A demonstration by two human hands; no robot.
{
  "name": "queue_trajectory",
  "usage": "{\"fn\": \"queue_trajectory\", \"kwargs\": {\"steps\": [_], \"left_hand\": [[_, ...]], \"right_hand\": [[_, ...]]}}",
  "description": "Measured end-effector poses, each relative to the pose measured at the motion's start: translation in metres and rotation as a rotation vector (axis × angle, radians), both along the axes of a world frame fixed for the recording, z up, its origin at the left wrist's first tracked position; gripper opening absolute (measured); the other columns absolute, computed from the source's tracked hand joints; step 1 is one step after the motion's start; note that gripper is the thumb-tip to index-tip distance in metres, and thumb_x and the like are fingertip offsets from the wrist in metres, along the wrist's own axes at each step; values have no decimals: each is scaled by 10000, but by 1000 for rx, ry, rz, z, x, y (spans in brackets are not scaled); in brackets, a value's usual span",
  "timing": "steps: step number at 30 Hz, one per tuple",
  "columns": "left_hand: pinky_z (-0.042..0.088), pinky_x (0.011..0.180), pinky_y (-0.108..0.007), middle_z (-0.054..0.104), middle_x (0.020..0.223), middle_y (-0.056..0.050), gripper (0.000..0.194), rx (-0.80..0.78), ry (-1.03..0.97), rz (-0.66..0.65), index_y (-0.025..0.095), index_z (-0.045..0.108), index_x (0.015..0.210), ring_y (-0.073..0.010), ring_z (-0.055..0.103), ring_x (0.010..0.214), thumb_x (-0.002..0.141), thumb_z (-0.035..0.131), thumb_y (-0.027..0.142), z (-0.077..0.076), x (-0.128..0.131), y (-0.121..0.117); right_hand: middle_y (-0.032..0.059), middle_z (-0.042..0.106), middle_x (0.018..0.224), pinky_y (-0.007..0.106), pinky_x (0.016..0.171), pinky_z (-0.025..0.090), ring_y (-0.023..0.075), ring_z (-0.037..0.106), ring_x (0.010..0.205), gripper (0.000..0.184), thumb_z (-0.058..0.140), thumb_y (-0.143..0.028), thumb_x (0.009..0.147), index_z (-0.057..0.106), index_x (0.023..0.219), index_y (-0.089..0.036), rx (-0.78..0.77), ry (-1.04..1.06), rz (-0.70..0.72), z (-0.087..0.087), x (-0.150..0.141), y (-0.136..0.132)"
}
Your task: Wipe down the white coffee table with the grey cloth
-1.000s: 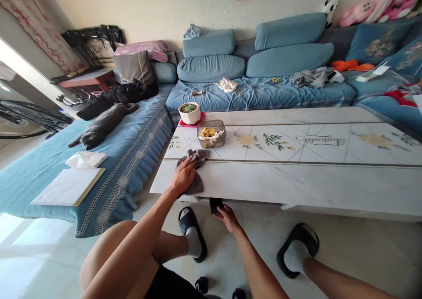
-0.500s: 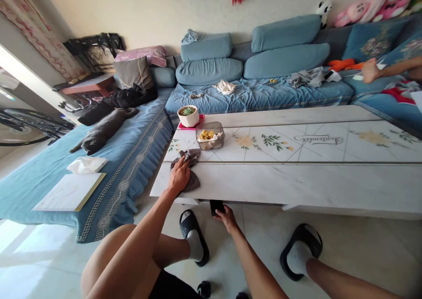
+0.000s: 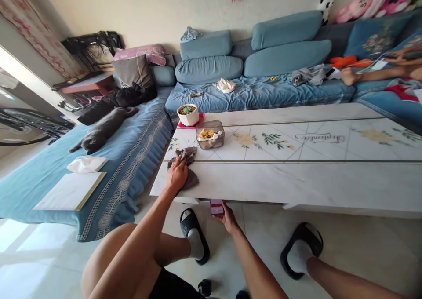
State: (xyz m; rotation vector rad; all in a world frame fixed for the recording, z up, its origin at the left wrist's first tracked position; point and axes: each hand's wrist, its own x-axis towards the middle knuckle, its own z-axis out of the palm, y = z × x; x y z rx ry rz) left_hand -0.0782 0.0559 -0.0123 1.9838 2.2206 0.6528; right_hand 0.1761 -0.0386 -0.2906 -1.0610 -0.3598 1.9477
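My left hand [image 3: 177,174] lies flat with fingers stretched on a grey cloth [image 3: 187,155] at the left end of the white marble coffee table [image 3: 296,180]. My right hand [image 3: 226,214] is below the table's front edge, fingers wrapped round a phone [image 3: 216,206] whose screen is lit. Just beyond the cloth stand a clear container of yellow snacks [image 3: 210,134] and a white pot with a small green plant [image 3: 187,114] on a red coaster.
A blue sofa [image 3: 257,92] wraps round the table's far and left sides. A grey cat [image 3: 100,131] lies on it, near a tissue pack [image 3: 86,163] and a white board [image 3: 69,191]. Another person's foot [image 3: 347,75] rests on the sofa at right.
My left hand has slid the cloth leftward along the table. The phone's screen has lit up in my right hand. The other person's leg has come into view on the sofa.
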Motion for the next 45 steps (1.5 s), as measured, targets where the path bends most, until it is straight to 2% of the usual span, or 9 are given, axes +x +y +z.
{"fn": "queue_trajectory", "kwargs": {"steps": [5,8,12,19,28,33,37,40,45], "left_hand": [[328,1476,-601,444,1874,-98,576,1,-17,-150,211,667,1645,-331,425,1746,1100,491,279,-10,39,0],[330,1478,-568,452,1872,-62,569,16,-25,-263,254,656,1661,-293,421,1750,1130,464,321,-14,19,-16],[370,1454,-599,501,1840,-101,578,36,-29,-39,223,697,1620,-336,463,1724,1098,458,278,-5,-10,4],[334,1471,-602,469,1862,-78,585,47,-62,-163,250,662,1656,-323,441,1738,1098,491,280,-14,41,2],[355,1446,-650,464,1854,-149,592,7,-18,4,191,683,1624,-379,455,1726,1066,490,227,-4,22,2],[370,1454,-580,481,1852,-92,587,26,-3,-199,250,666,1652,-310,469,1722,1095,485,282,-9,9,-25],[400,1434,-582,554,1807,-89,592,6,-11,-13,251,700,1617,-325,489,1707,1068,478,253,5,-26,-12],[338,1453,-646,507,1835,-139,617,3,-20,31,186,663,1646,-366,426,1741,1070,445,223,4,-8,8],[294,1486,-479,444,1878,-87,578,-10,-25,-235,195,673,1639,-277,422,1748,1102,478,289,-11,38,-29]], "right_hand": [[121,837,1027,489,909,723,300,832,955,598,584,-784,1140,728,1050,-211,-93,118,3,8,-6,3],[154,839,1073,498,952,709,310,839,1014,651,441,-764,1199,741,1085,-197,-129,162,11,10,-7,2],[180,835,1122,489,982,700,308,843,1042,720,296,-731,1240,747,1136,-179,-182,190,19,7,-4,-6],[221,823,1112,532,1027,694,351,832,1142,791,346,-858,1188,743,1175,-174,-241,157,39,9,1,-22],[194,808,1036,566,992,701,317,837,994,735,322,-796,1219,722,1201,-179,-272,74,36,14,-10,10],[192,794,1136,579,1057,671,333,803,1175,693,393,-835,1181,690,1265,-215,-231,8,48,27,-10,27],[261,768,1242,717,1096,599,411,764,1278,752,487,-867,1125,654,1394,-185,-264,-166,125,32,22,8],[257,793,1178,724,1186,526,410,776,1252,598,641,-733,1114,699,1295,-166,-277,-354,199,46,63,-19],[227,828,1088,687,1231,493,411,812,1119,382,858,-544,987,781,1057,-177,-158,-616,256,110,142,-44]]}}
